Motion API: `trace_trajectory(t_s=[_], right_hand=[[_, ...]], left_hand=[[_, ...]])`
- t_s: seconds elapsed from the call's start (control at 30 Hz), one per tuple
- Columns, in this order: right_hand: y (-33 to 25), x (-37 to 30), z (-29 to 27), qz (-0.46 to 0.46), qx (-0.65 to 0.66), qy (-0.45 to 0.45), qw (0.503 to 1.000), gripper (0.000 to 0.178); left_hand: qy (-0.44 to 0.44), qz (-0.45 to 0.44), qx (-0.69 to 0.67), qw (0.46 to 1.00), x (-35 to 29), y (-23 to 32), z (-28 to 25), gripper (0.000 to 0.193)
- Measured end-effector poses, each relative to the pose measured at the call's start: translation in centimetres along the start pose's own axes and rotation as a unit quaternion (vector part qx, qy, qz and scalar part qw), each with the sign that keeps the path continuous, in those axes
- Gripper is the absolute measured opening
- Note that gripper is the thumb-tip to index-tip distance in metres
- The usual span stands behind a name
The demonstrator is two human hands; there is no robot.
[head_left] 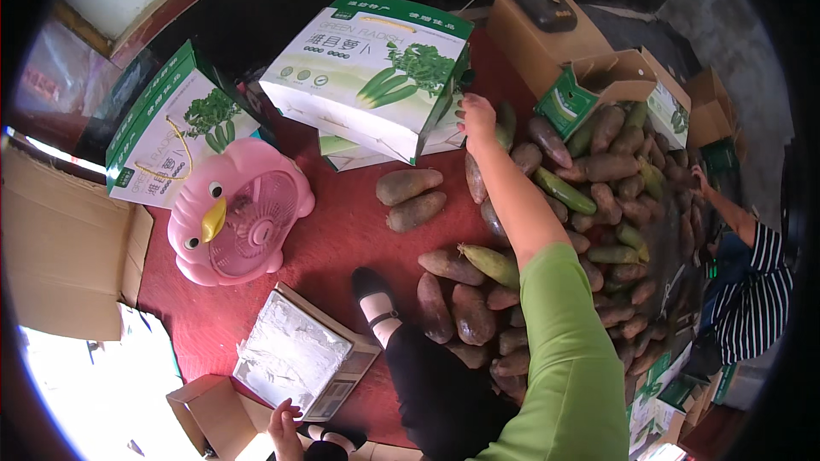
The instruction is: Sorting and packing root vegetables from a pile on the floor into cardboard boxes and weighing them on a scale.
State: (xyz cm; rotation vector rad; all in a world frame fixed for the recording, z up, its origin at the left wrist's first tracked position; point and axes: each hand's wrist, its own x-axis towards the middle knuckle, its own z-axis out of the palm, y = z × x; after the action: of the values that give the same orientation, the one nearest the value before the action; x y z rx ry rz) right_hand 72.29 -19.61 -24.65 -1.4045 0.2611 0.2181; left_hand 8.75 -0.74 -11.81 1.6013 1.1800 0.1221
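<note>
Beyond the outstretched right hand (pixel 477 116), at the far edge of a dark red floor (pixel 333 239), stands a white and green printed cardboard gift box (pixel 367 72) with pictures of green radishes on its face. The right hand, at the end of an arm in a bright green short sleeve (pixel 564 350), reaches to the box's near right corner, fingers loosely curled and touching the cardboard edge; whether it grips anything cannot be told. Just beside that hand and spreading to its right lies a large heap of long brown and green radishes (pixel 615 205), dusty and thick, with two brown ones (pixel 410 198) apart on the floor to the hand's left. The radishes look heavy, stiff and rough with soil, unlikely to slip, best taken around the thick middle; the box looks light and easily dented, best held by its edges. The left hand (pixel 284 428) sits low and near the body, fingers resting on a small brown cardboard carton (pixel 209 414), beside a flat scale with a foil-covered plate (pixel 295 354). Further left of it stands a pink chick-shaped plastic fan (pixel 235 218), and a second green and white gift box (pixel 171 132). Far right, another person's striped sleeve (pixel 756 290) reaches into the heap.
</note>
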Motion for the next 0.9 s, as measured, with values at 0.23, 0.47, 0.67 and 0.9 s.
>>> trace_trajectory(t_s=[0.23, 0.47, 0.67, 0.9], right_hand=[[-0.8, 4.1, 0.6, 0.009, 0.038, 0.043, 0.998, 0.035], [-1.7, 5.5, 1.5, 0.043, 0.015, 0.012, 0.999, 0.037], [-1.4, 6.4, 1.0, 0.034, 0.033, 0.000, 0.999, 0.041], [-1.6, 4.9, -1.4, 0.065, 0.183, -0.040, 0.980, 0.035]], left_hand=[[-0.017, -0.019, 0.025, 0.999, 0.6, -0.1, 0.3, 0.039], [-0.019, -0.038, 0.040, 0.998, 1.1, 0.1, 1.2, 0.039], [-0.013, -0.033, 0.052, 0.998, 0.8, 0.1, 1.4, 0.040], [-0.021, -0.042, 0.049, 0.998, 0.8, 0.0, 1.6, 0.038]])
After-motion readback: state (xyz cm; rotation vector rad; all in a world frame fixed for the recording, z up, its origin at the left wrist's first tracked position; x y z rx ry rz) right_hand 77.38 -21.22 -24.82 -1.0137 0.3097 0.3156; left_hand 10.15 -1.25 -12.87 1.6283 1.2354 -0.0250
